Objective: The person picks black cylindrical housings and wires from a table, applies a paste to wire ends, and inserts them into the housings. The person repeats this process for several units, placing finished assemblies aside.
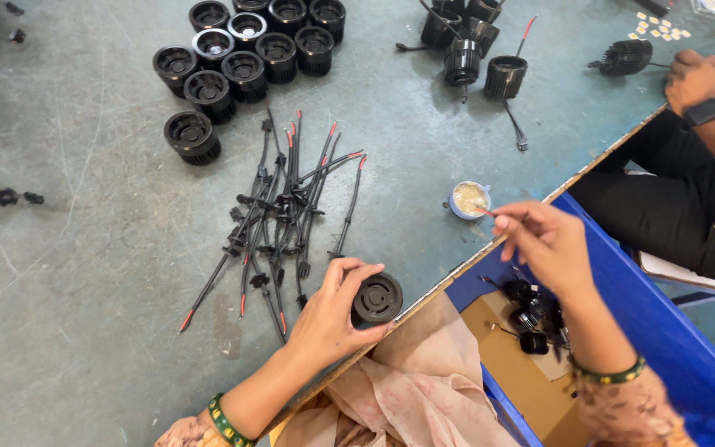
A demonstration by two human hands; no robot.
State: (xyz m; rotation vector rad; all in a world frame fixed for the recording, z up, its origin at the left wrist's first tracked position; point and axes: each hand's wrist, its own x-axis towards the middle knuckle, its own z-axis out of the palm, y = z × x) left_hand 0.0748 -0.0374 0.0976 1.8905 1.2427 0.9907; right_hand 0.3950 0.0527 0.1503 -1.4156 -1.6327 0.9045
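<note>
My left hand (334, 310) grips a black ribbed round housing (376, 299) that rests on the grey table near its front edge. My right hand (544, 241) pinches a thin stick whose tip reaches into a small white cup of pale paste (467, 199). A loose pile of black cables with red tips (287, 211) lies just beyond my left hand.
A cluster of several black housings (246, 54) stands at the back. More housings with cables (477, 58) sit at the back right. Another person's hand with a dark watch (695, 81) rests at the table's right edge. A blue bin (664, 331) holds small black parts below.
</note>
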